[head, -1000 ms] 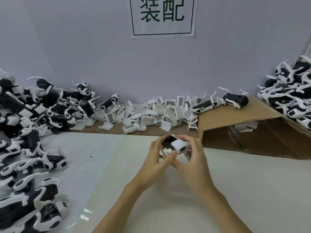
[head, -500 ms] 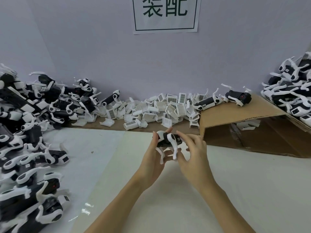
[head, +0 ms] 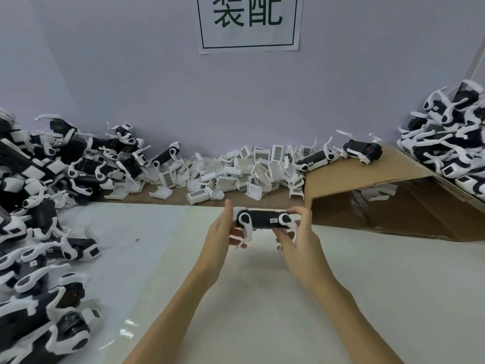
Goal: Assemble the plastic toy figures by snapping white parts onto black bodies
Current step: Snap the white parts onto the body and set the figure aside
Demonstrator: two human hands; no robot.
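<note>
Above the middle of the table I hold one toy figure [head: 262, 219] sideways between both hands. It has a long black body with white round joints and white legs hanging down. My left hand [head: 219, 237] grips its left end, thumb up along the end and fingers under it. My right hand [head: 298, 239] holds the right end, thumb on top and fingers curled beneath. A heap of loose white parts [head: 236, 172] lies at the back against the wall.
A large pile of black-and-white figures [head: 39, 206] fills the left side. A tilted cardboard flap [head: 367, 177] at the back right carries two figures [head: 338, 153], with another pile [head: 454, 143] at the far right. A paper sign [head: 249, 22] hangs on the wall.
The figure has been turned from end-on to sideways and lengthwise between my hands. My hands have moved apart to its two ends and a little farther from me.
</note>
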